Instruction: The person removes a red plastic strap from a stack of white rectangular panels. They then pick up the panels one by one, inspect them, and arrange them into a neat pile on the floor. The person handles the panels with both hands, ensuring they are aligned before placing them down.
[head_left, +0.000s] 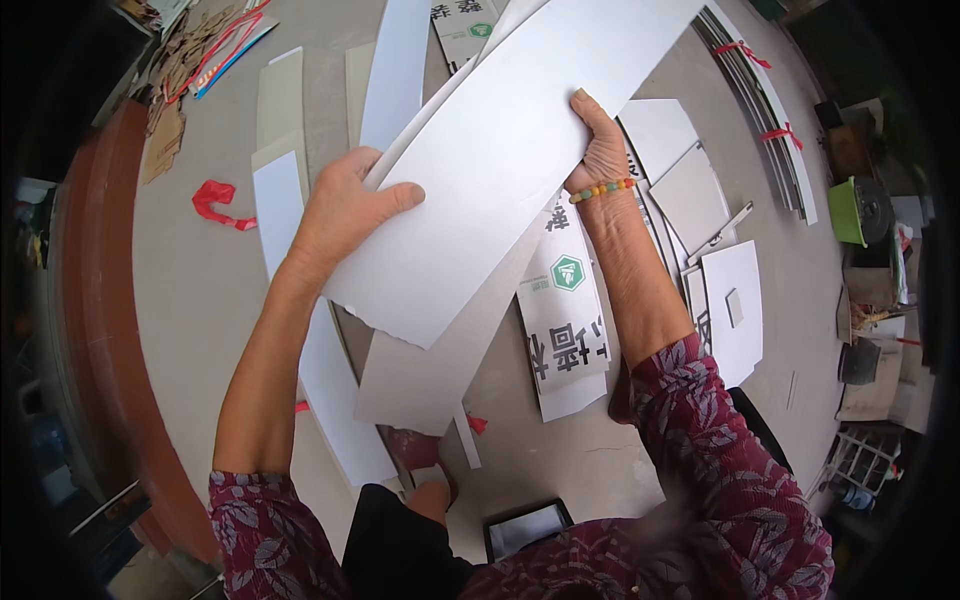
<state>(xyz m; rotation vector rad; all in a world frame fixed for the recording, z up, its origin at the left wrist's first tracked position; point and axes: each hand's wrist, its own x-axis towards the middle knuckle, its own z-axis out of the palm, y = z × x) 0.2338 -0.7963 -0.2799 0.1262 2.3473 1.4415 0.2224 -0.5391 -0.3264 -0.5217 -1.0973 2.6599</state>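
My left hand (356, 202) grips the left edge of a long white board strip (480, 180), thumb on its face. My right hand (602, 146) holds the strip's right edge, thumb also on the face and the other fingers hidden beneath. The strip slants from upper right to lower left, and its near end is ragged. At least one more strip lies behind it along the left edge. Under its near end a greyish board (420, 375) reaches down toward my foot; whether I hold that one too I cannot tell.
Long pale strips (330, 390) lie on the floor at left, near a red plastic ribbon (214, 204). Boards bearing print (566, 322) and loose offcuts (731, 307) lie at right. Beyond is a strip bundle (765, 112) tied in red. A dark-framed tablet-like object (529, 529) sits close by me.
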